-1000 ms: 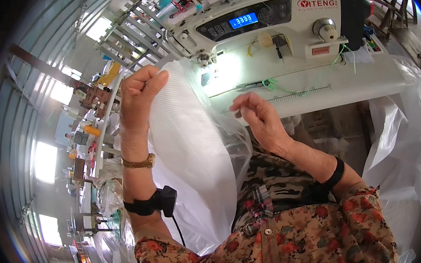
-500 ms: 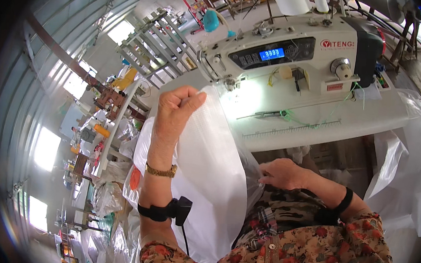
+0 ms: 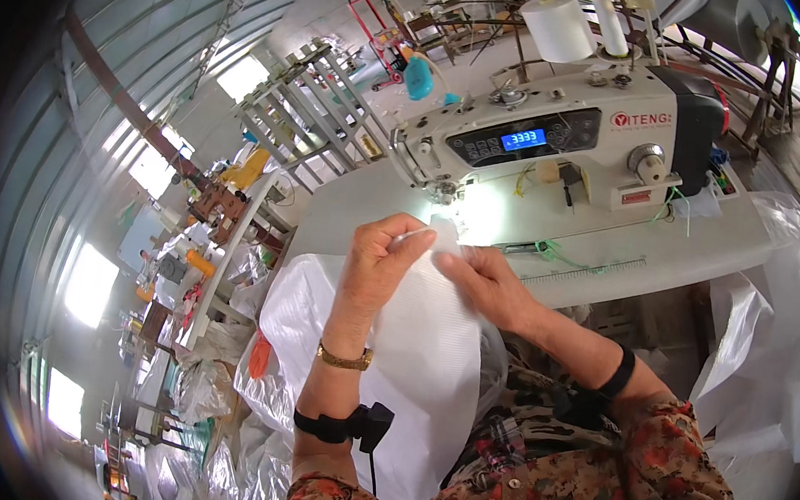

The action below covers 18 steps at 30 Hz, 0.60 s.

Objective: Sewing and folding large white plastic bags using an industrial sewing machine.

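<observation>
A white woven plastic sheet (image 3: 419, 364) hangs from the front of the sewing table over my lap. My left hand (image 3: 380, 263) is closed in a pinch on its upper edge, just in front of the needle area. Close beside it on the right, my right hand (image 3: 493, 290) is closed at the same edge, thumb on top and fingers partly hidden behind. A white sewing machine (image 3: 520, 156) with a lit blue display stands just beyond both hands, its lamp shining on the needle area. The sheet's top end lies near the presser foot (image 3: 442, 193).
On the sewing table (image 3: 702, 234) are a ruler scale (image 3: 596, 267) and green thread (image 3: 550, 251). Thread cones (image 3: 558, 27) stand behind the machine. More white sheeting (image 3: 778, 346) hangs off the right end. A metal rack (image 3: 312, 116) stands to the far left.
My right hand has risen from the sheet's lower right side to its top edge, next to my left hand. My left hand has shifted right and lower in the picture, still pinching the sheet.
</observation>
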Each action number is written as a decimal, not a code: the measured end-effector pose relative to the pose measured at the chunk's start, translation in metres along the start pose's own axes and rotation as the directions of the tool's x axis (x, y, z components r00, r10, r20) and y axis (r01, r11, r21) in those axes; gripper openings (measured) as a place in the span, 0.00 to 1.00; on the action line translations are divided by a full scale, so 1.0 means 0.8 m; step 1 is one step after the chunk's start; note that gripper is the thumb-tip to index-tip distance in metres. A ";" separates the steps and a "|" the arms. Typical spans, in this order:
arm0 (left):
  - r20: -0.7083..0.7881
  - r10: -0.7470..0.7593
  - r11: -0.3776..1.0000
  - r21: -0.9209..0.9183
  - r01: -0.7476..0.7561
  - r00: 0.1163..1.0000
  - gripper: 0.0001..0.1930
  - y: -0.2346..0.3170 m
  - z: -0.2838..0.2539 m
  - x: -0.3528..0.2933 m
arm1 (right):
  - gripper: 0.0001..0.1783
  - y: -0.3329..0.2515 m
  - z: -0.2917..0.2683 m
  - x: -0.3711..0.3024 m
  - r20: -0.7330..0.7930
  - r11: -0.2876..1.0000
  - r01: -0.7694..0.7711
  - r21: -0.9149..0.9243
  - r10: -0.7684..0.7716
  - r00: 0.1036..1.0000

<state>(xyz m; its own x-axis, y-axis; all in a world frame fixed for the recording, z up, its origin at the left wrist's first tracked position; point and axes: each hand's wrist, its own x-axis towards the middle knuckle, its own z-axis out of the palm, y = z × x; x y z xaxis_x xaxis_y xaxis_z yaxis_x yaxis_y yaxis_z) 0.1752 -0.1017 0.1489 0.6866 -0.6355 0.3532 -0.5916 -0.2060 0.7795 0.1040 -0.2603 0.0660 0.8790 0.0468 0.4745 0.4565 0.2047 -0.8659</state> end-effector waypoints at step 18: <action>-0.156 -0.036 0.995 0.091 0.051 0.987 0.18 -0.044 0.047 0.006 | 0.34 0.031 0.019 -0.033 -0.080 0.493 0.044 -0.869 -0.228 0.970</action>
<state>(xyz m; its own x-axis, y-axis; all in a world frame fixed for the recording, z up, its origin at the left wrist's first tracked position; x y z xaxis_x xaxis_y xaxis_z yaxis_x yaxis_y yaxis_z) 0.1838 -0.1257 0.1037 0.7652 -0.5035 0.4011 -0.5918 -0.3050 0.7462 0.0902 -0.2417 0.0346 0.7598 -0.0798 0.6453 0.3835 -0.7464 -0.5439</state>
